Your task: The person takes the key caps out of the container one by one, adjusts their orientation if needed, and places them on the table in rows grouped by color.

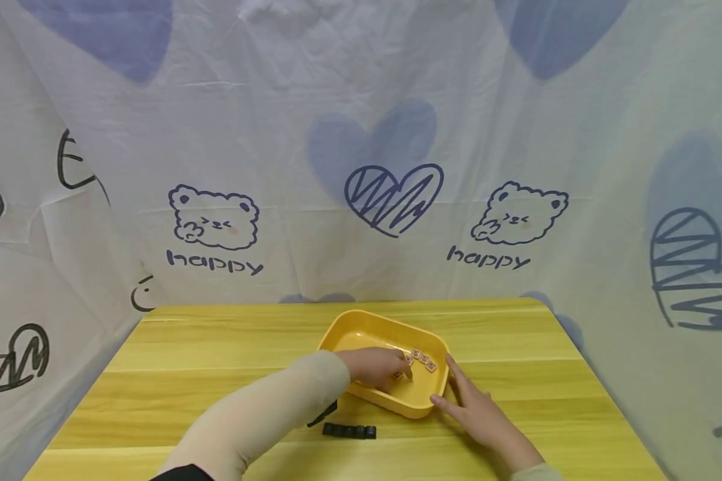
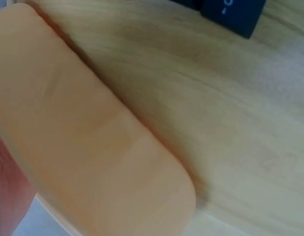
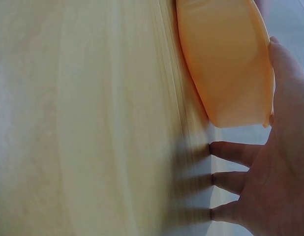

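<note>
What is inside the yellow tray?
The yellow tray holds a few small pinkish tiles near its right side. The left hand reaches in over some of them, so anything beneath its fingers is hidden.

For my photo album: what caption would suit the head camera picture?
Left hand reaches among small tiles in a yellow tray; right hand steadies its corner.

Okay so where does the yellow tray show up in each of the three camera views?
Head view: the yellow tray sits centre, low on the table, left hand inside it, right hand against its right corner.
Left wrist view: its outer wall fills the left half, blurred.
Right wrist view: its underside and wall lie top right, beside the thumb.
Shared landmark: the wooden table under the tray in all three.
</note>
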Tool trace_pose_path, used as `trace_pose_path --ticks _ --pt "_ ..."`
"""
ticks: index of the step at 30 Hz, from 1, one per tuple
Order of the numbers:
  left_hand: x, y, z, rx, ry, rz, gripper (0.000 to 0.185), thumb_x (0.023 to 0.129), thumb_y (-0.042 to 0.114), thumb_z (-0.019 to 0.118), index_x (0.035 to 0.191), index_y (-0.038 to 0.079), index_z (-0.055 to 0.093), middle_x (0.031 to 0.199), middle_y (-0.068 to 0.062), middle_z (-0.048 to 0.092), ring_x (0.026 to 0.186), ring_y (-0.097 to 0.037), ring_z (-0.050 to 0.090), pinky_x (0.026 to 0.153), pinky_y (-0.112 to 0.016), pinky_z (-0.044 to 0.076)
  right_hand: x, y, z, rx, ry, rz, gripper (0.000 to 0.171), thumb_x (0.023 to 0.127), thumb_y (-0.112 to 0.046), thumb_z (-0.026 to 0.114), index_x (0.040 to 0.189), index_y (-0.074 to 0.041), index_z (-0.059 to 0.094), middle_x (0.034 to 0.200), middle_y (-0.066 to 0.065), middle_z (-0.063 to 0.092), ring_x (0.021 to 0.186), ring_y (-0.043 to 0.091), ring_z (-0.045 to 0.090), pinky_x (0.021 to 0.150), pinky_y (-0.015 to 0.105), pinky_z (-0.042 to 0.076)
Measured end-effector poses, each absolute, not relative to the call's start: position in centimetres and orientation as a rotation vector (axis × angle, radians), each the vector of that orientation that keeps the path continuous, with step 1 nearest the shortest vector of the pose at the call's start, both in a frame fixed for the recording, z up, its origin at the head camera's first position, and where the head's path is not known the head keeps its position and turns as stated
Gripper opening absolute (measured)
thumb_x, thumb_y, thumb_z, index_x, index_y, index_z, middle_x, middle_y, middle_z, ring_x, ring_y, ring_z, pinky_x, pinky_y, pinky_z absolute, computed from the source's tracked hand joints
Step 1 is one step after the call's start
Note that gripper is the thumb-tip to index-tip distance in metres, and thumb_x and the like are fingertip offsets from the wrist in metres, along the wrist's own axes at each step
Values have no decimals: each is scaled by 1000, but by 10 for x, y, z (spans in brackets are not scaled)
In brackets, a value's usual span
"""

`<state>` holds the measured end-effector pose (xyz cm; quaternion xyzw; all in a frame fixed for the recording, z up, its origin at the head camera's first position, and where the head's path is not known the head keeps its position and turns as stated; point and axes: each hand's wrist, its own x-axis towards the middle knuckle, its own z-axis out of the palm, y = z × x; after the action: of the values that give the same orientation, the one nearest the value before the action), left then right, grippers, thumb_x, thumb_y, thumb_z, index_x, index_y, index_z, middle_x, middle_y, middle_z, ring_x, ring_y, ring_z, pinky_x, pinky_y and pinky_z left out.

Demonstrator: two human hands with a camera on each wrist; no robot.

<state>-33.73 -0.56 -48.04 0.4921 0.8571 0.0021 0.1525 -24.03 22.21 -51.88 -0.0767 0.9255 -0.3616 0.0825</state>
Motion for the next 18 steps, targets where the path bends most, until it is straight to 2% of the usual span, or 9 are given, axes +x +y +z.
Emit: trace_pose_path --ticks 8,14,18 --pt "-338 -6 -488 1494 2486 27 26 85 13 77 111 17 75 103 7 64 94 -4 57 83 -14 44 -240 222 -519 -237 2776 -1079 88 94 -59 51 158 -21 4 155 18 26 139 45 25 102 74 2" --pt "-336 -5 -486 1478 2490 67 23 83 8 77 104 17 78 99 10 69 93 -2 61 82 -13 45 -239 222 -520 -230 2775 -1078 88 94 -59 51 158 -21 4 155 19 26 139 45 25 102 74 1" --pt "-334 -4 -483 1476 2501 91 16 84 10 78 98 18 78 93 12 68 88 0 60 78 -11 45 -240 222 -521 -229 2776 -1076 88 94 -59 51 158 -21 3 155 18 25 139 45 25 102 73 1"
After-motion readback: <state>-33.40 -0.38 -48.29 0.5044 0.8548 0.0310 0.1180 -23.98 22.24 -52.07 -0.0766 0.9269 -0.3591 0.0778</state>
